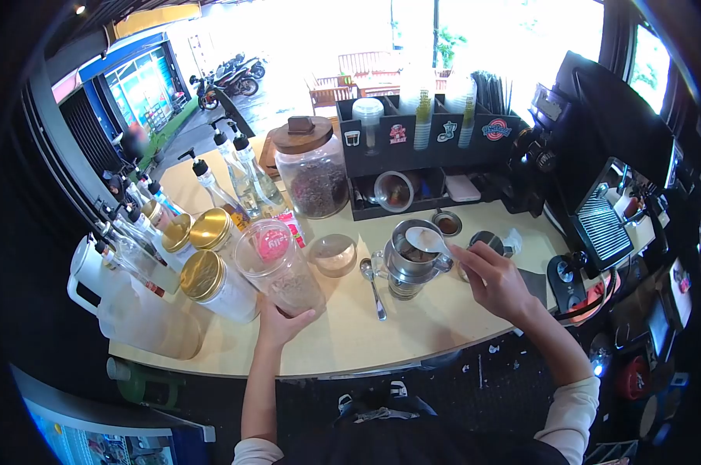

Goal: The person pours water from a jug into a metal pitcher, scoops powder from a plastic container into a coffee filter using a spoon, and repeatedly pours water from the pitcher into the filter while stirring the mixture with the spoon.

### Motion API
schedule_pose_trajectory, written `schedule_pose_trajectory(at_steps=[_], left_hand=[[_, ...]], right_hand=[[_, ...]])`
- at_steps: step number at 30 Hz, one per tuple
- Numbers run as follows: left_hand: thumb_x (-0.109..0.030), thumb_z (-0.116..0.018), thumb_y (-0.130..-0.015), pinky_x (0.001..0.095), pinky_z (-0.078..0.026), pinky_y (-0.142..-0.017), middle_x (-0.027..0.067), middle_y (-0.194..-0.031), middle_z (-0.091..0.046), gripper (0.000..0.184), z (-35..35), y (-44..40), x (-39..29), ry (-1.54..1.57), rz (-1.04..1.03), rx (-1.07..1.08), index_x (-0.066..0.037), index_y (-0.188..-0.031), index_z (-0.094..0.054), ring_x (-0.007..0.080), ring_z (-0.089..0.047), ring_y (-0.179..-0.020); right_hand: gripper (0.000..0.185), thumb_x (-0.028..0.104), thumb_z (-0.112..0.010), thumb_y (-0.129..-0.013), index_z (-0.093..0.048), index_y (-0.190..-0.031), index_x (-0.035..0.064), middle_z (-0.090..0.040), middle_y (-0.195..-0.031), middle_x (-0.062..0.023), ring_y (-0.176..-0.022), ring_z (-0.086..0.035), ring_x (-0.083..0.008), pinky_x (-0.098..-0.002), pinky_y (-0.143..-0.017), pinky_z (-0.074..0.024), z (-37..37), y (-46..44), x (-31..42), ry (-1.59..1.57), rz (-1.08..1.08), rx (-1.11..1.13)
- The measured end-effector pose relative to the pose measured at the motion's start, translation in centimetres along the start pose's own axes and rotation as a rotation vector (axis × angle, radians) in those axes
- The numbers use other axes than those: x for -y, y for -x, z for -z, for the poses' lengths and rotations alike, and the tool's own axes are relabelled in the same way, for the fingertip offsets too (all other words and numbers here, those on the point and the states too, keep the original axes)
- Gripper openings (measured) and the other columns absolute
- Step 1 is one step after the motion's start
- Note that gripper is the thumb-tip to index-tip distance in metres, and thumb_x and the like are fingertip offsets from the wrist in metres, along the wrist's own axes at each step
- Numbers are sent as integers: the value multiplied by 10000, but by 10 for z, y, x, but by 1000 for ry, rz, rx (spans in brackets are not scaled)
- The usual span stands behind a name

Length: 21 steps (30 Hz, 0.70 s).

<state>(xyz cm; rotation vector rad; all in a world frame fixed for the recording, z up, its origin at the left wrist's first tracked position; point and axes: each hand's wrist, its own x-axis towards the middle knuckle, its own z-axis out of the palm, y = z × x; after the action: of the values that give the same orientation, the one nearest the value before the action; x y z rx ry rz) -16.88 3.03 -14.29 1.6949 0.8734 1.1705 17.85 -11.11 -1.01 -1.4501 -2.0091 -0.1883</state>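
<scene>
My left hand is wrapped around the base of a clear plastic jar with pale brownish contents; a pink round label shows at its top. My right hand pinches a small pale round scoop over a metal drip filter. The filter sits on a clear glass mug. Dark contents show inside the filter, around the scoop. A metal spoon lies left of the mug. Between jar and mug rests a round translucent lid.
Gold-lidded jars, pump bottles and a plastic pitcher crowd the left. Behind stand a wooden-lidded jar and a black cup organizer. An espresso machine is at right. The table's front edge is near me.
</scene>
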Motion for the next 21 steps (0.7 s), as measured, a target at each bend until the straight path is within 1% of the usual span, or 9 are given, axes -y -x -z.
schedule_pose_trajectory(at_steps=[2, 6, 8, 9, 10, 12, 16, 18, 21], left_hand=[[-207, -868, -528, 357, -455, -920, 126, -1151, -540, 870, 1, 0, 13, -170, -170, -143, 18, -1232, -409, 218, -534, -1097], [-239, -880, -551, 370, -443, -936, 192, -1237, -439, 1026, 11, 3, 30, -311, -132, -113, 15, -1310, -237, 272, -489, -1146], [-257, -881, -559, 385, -436, -953, 204, -1239, -423, 1035, 6, 4, 27, -60, -49, -87, 6, -1305, -214, 289, -485, -1149], [-257, -881, -559, 385, -436, -953, 204, -1239, -423, 1035, 4, 4, 29, -67, -50, -100, 6, -1305, -214, 289, -485, -1149], [-260, -879, -565, 391, -437, -957, 205, -1240, -421, 1025, 3, 4, 32, -57, -82, -116, 0, -1300, -214, 291, -487, -1150], [-264, -878, -571, 397, -437, -960, 207, -1241, -418, 1015, 4, 5, 32, -54, -111, -139, -5, -1295, -214, 293, -488, -1151], [-242, -868, -586, 399, -442, -951, 211, -1238, -433, 1030, 7, 6, 27, -192, -114, -120, -5, -1320, -185, 293, -495, -1150], [-204, -852, -609, 396, -444, -946, 197, -1247, -431, 999, 8, 5, 23, -192, -155, -109, -18, -1338, -195, 288, -499, -1147], [-165, -834, -631, 390, -442, -948, 176, -1249, -434, 958, 10, 5, 16, -271, -151, -111, -38, -1353, -218, 283, -501, -1143]], right_hand=[[383, -19, -585, -813, -562, -1186, 64, -555, -825, -101, -645, -598, -285, -373, -536, -491, 0, -3, 0, 1, 6, 9], [393, -52, -570, -790, -553, -1173, 37, -541, -827, -114, -700, -581, -302, -378, -613, -464, 8, -32, 24, -101, -33, -36], [396, -67, -569, -738, -564, -1120, 34, -534, -840, -96, -734, -562, -281, -355, -669, -442, 4, -57, 40, -14, 172, -61], [345, -42, -577, -705, -588, -1039, 44, -531, -851, -69, -790, -546, -245, -346, -748, -405, 1, -72, 54, 17, 231, -74], [345, -42, -577, -705, -588, -1039, 44, -531, -851, -69, -790, -546, -245, -346, -748, -405, -5, -86, 63, 8, 241, -76], [305, -3, -609, -717, -603, -1015, 63, -561, -878, -48, -825, -557, -209, -364, -781, -398, -16, -114, 79, 198, 493, -128], [245, 64, -604, -710, -619, -955, 82, -560, -922, -26, -924, -541, -177, -392, -898, -373, -54, -156, 105, 287, 596, -84], [161, 123, -615, -728, -641, -885, 107, -580, -935, 6, -988, -532, -158, -408, -984, -344, -71, -168, 112, 483, 748, -43], [194, 113, -611, -725, -641, -916, 95, -579, -1020, -17, -1044, -524, -174, -454, -1043, -304, -86, -173, 117, 463, 762, 6]])
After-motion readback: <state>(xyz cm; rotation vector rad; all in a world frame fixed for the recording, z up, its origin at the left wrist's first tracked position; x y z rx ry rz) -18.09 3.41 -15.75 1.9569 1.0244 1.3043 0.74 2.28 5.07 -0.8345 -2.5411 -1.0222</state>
